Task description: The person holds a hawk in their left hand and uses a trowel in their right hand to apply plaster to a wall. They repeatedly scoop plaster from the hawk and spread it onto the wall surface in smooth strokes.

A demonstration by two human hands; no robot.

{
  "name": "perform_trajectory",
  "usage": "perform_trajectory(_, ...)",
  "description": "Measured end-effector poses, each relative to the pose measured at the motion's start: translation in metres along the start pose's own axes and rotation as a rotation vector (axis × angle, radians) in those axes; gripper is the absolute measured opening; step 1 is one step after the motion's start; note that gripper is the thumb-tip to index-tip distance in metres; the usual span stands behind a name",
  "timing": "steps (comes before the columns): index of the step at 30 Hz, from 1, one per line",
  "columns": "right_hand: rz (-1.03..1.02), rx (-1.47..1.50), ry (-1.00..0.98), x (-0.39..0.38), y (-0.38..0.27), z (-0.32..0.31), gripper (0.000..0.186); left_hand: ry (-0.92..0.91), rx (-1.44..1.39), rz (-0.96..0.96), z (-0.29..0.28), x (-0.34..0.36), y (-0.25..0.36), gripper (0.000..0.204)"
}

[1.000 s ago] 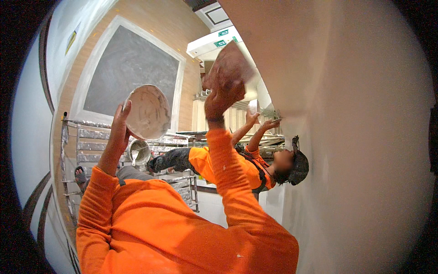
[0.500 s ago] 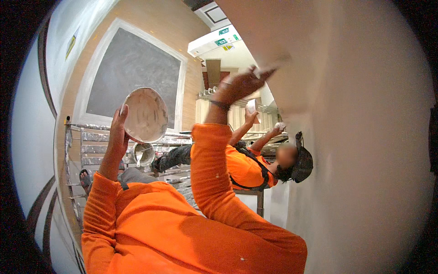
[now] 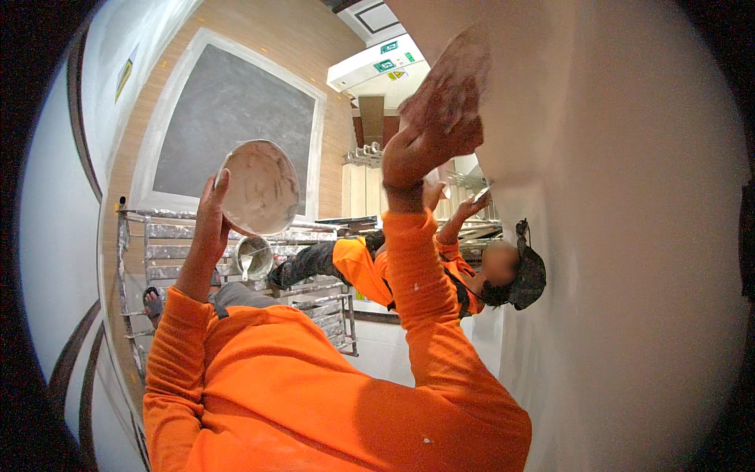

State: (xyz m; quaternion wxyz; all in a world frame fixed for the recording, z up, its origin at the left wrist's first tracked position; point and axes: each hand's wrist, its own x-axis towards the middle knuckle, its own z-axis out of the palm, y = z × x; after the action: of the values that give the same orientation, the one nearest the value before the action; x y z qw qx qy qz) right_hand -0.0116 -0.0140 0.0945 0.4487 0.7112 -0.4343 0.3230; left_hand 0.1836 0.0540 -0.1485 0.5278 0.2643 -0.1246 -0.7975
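My left hand [image 3: 209, 230] holds up a round shallow pan [image 3: 259, 187] smeared with white plaster, gripping it at its rim. My right hand [image 3: 436, 118] is raised against the smooth white surface [image 3: 629, 236], fingers closed around a flat trowel. The trowel's blade is almost fully hidden behind the hand and blurred. Both my sleeves are orange.
Another person in orange with a dark cap [image 3: 528, 271] works just beyond my right arm, a hand [image 3: 474, 204] raised to the same white surface. A plaster-spattered metal scaffold [image 3: 157, 236] with a bucket [image 3: 253, 256] stands behind my left hand. A grey framed panel [image 3: 224, 110] fills the wall beyond.
My right hand has swept rightward and up onto the white surface, and the trowel blade has slipped out of sight. The left hand and pan stayed nearly still.
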Motion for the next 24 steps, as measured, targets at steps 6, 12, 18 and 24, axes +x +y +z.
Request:
perform_trajectory(6, 0.043, -0.183, -0.123, -0.034, 0.019, 0.056, 0.052, 0.002, -0.012, -0.022, 0.008, 0.002, -0.001, 0.064)
perform_trajectory(12, 0.272, 0.181, -0.216, -0.069, -0.055, 0.0, 0.043, -0.002, -0.038, 0.039, -0.001, 0.005, -0.002, 0.059)
perform_trajectory(18, 0.847, 0.198, 0.272, -0.02, -0.003, -0.019, 0.054, 0.012, -0.038, 0.014, -0.014, 0.008, 0.005, 0.058)
perform_trajectory(24, 0.715, 0.228, 0.172, 0.022, -0.044, 0.032, 0.058, 0.063, -0.059, 0.078, -0.014, 0.013, 0.004, 0.06)
